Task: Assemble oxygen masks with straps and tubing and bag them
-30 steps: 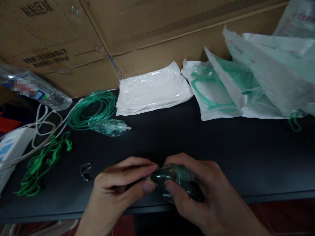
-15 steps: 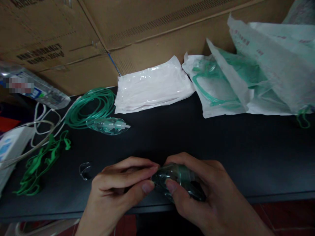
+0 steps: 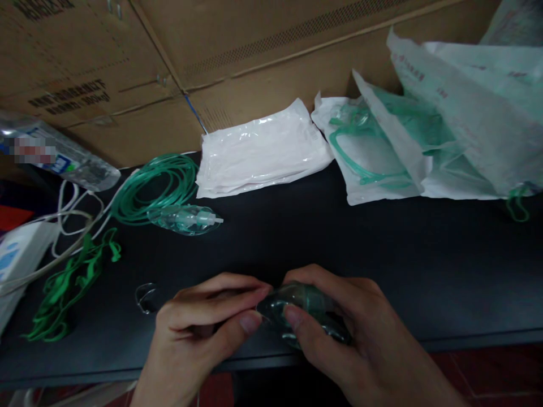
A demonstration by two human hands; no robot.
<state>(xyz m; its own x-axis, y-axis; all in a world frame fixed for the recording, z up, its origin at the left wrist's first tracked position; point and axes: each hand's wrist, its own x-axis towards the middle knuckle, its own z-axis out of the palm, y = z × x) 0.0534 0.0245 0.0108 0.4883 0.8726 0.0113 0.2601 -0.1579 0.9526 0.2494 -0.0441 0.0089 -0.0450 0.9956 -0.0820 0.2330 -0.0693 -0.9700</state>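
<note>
Near the table's front edge, a clear green oxygen mask [image 3: 299, 299] is between my two hands. My right hand [image 3: 339, 322] wraps round its body, the thumb pressed on the near side and the fingers over the top. My left hand [image 3: 216, 316] is closed in a pinch at the mask's narrow left end, with thumb and fingertips together; any small part between them is hidden. To the left of that hand lies a small thin bent strip [image 3: 146, 298], shiny in places. Green elastic straps [image 3: 74, 285] are heaped farther left.
Behind are coiled green tubing [image 3: 155, 189] with another clear mask [image 3: 189, 219], white packets [image 3: 263, 150] and bagged masks [image 3: 369, 144]. Cardboard boxes [image 3: 254, 62] rise along the back. A plastic bottle [image 3: 91, 167], white cables [image 3: 63, 217] and a white box [image 3: 21, 249] crowd the left.
Both hands keep their hold on the mask, which has shifted very slightly left in view. The rest of the scene moves a little with the camera.
</note>
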